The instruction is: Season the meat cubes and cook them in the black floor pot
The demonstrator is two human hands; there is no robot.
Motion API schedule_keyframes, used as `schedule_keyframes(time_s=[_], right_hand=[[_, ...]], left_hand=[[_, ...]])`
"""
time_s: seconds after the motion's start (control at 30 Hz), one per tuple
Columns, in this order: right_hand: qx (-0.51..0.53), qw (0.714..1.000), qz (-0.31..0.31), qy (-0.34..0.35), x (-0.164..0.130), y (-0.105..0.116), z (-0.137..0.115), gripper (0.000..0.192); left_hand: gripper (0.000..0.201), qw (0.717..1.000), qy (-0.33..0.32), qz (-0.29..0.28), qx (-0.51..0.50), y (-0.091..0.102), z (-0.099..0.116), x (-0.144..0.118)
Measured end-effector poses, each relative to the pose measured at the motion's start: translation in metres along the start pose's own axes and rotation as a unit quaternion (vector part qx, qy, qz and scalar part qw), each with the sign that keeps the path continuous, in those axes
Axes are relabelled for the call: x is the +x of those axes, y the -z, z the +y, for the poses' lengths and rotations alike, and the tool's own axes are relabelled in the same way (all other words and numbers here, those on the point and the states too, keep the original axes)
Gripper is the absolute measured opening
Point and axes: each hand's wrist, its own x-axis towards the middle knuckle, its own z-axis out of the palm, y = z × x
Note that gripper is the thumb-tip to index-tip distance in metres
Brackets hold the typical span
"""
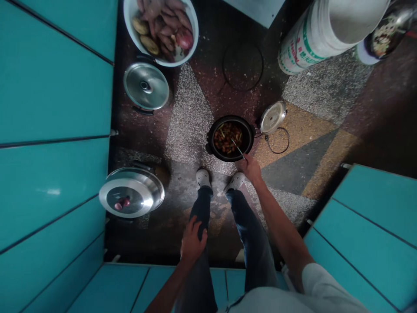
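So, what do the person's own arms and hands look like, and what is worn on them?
Both forearms are bare. The left hand and the right hand wear no gloves, and no rings or watch can be made out at this size. A short pale grey-white sleeve covers the right upper arm. The left arm leaves the picture before any sleeve shows.

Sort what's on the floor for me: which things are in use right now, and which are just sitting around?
In use:
right hand
thin metal spoon
black round pot of cooked food

Lying about:
small steel lid
white bowl of sweet potatoes
two covered steel pots
white sack
left hand, resting on knee
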Motion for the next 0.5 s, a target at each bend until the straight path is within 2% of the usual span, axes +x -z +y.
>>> schedule_keyframes(time_s=[0.07, 0.13, 0.2, 0.3, 0.37, 0.5], right_hand=[[-0.018, 1.000, -0.012, 0.000, -0.013, -0.005, -0.003, 0.057], [-0.042, 0.999, -0.031, -0.011, -0.011, -0.010, -0.011, 0.057], [-0.060, 0.997, -0.040, -0.031, 0.006, -0.012, -0.021, 0.057], [-0.055, 0.997, -0.019, -0.057, 0.033, -0.008, -0.025, 0.057], [-0.038, 0.998, -0.004, -0.054, 0.036, -0.003, -0.018, 0.057], [0.002, 1.000, -0.003, 0.011, 0.007, 0.007, 0.010, 0.055]], left_hand=[[0.032, 1.000, 0.001, 0.000, -0.002, 0.000, 0.000, 0.000], [0.032, 1.000, 0.000, 0.003, -0.001, -0.001, 0.000, 0.000], [0.032, 1.000, -0.002, 0.003, 0.003, -0.001, -0.001, -0.001], [0.033, 1.000, -0.005, -0.003, 0.009, -0.002, -0.003, -0.001], [0.033, 1.000, -0.005, -0.005, 0.011, -0.001, -0.003, -0.001], [0.031, 1.000, 0.001, -0.002, 0.007, -0.002, -0.002, -0.002]])
